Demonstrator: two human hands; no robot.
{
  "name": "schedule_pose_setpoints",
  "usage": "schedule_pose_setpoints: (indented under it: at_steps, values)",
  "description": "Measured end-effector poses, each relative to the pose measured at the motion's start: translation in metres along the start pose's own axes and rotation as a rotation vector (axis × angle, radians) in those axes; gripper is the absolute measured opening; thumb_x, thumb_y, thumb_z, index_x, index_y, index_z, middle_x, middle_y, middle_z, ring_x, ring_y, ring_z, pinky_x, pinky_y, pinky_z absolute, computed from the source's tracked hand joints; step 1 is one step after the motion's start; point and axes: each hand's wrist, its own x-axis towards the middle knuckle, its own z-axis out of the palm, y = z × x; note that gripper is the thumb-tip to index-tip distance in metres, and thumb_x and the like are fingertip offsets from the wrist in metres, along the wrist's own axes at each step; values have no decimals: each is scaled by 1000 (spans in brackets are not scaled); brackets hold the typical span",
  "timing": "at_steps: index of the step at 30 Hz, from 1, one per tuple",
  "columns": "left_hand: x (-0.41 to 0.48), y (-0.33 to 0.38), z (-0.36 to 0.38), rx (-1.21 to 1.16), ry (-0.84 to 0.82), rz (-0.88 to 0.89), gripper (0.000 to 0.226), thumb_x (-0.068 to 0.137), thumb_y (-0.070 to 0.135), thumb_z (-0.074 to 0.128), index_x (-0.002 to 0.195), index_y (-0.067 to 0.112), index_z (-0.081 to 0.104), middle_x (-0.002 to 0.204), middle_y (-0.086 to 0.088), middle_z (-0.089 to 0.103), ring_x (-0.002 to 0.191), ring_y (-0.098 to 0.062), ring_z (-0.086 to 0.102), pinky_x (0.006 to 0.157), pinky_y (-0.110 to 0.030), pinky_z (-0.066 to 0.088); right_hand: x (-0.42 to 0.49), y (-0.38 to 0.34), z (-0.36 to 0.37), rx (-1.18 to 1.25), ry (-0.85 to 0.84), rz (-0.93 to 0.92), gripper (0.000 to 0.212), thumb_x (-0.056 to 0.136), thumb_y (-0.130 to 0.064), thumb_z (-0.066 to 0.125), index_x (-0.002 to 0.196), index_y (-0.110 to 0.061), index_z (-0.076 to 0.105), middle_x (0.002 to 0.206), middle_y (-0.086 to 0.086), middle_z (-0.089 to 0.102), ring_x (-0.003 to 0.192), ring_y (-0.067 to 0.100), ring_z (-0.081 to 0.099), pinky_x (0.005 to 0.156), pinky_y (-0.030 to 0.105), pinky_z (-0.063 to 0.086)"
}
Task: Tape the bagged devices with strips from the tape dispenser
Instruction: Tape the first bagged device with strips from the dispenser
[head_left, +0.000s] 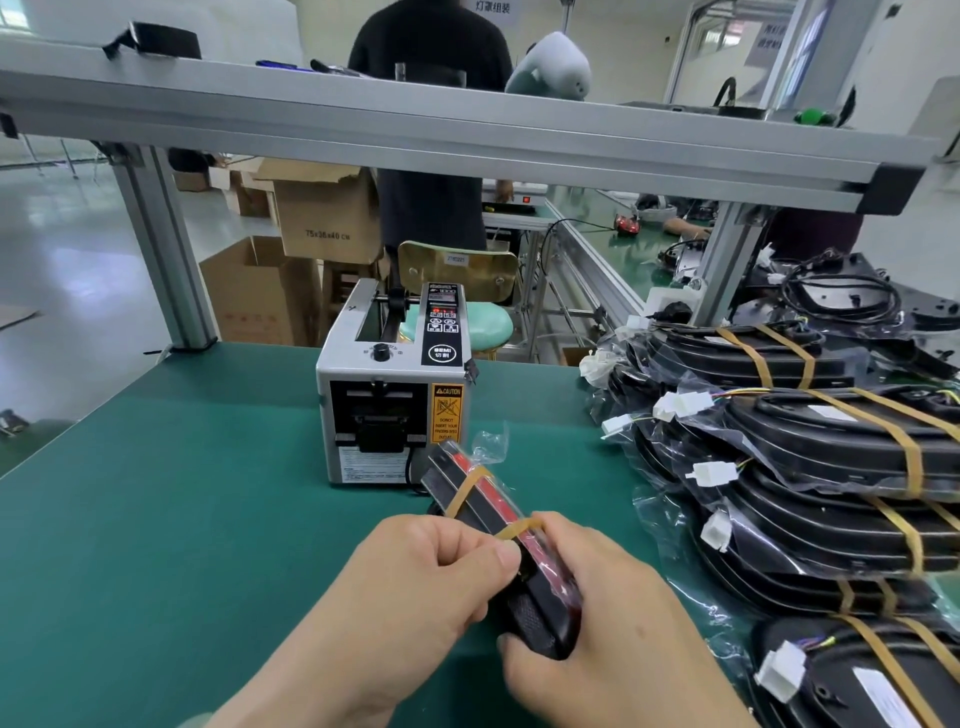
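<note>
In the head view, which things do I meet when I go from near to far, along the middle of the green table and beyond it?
left hand → bagged device → tape dispenser → green stool → standing person

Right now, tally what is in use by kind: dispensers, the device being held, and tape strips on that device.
Tape dispenser: 1
Held bagged device: 1
Tape strips on it: 2
Total: 4
Pile of taped devices at right: too overlapped to count.
</note>
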Motion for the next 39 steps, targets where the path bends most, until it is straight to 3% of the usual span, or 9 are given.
schedule_pose_setpoints:
  at_steps: [11, 14, 18, 25, 31, 34, 36, 39]
  values:
    - [-6, 2, 10, -3, 117, 56, 24, 82, 25, 67, 57, 24, 69, 45, 8, 48, 38, -5, 34, 40, -11, 29, 1, 0, 1, 3, -24, -13, 39, 57, -48, 49, 95, -52, 42, 88, -24, 51, 85, -2, 49, 63, 15, 40]
    - [-6, 1, 14, 22, 164, 90, 21, 81, 26, 67, 60, 26, 69, 45, 9, 49, 38, -4, 36, 40, -11, 30, 1, 1, 0, 12, -26, -13, 39, 58, -46, 50, 96, -51, 43, 86, -22, 52, 85, -2, 48, 62, 14, 40]
    - [-6, -2, 18, 39, 224, 105, 25, 81, 23, 68, 57, 14, 67, 42, 8, 52, 36, -3, 38, 40, -11, 32, 1, 0, -1, 16, -31, -11, 39, 60, -45, 54, 98, -49, 44, 87, -21, 53, 86, -2, 49, 63, 14, 41]
    - [-6, -5, 21, 17, 249, 110, 26, 83, 20, 68, 58, 14, 66, 40, 8, 51, 35, -2, 39, 40, -10, 33, 1, -1, -1, 0, -17, -1, 38, 62, -45, 54, 98, -47, 45, 86, -21, 53, 85, -1, 50, 62, 15, 42]
    - [-4, -10, 25, 8, 289, 106, 19, 76, 23, 72, 58, 17, 68, 47, 6, 62, 36, 2, 46, 41, -8, 35, 0, -1, 0, -1, -9, -13, 36, 63, -43, 52, 99, -44, 46, 87, -19, 54, 85, 2, 51, 65, 15, 43]
    - [-1, -15, 26, -11, 333, 109, 11, 71, 29, 74, 72, 22, 65, 51, 8, 63, 41, 2, 49, 44, -9, 37, -1, -1, 1, 9, -6, -11, 35, 63, -43, 53, 97, -45, 46, 87, -18, 55, 83, 2, 51, 63, 15, 42]
    - [3, -20, 24, -76, 362, 80, 27, 67, 34, 72, 90, 26, 59, 51, 9, 59, 43, 0, 49, 47, -15, 39, -2, 0, 1, 13, 2, -1, 38, 60, -45, 56, 96, -48, 45, 88, -19, 54, 83, 0, 51, 63, 14, 42]
    - [7, -23, 22, -195, 402, 42, 26, 81, 28, 65, 105, 21, 57, 59, 10, 60, 49, -5, 49, 56, -24, 38, -1, 2, 2, -11, -5, -2, 47, 57, -50, 58, 101, -48, 42, 90, -22, 53, 86, -3, 50, 64, 11, 40]
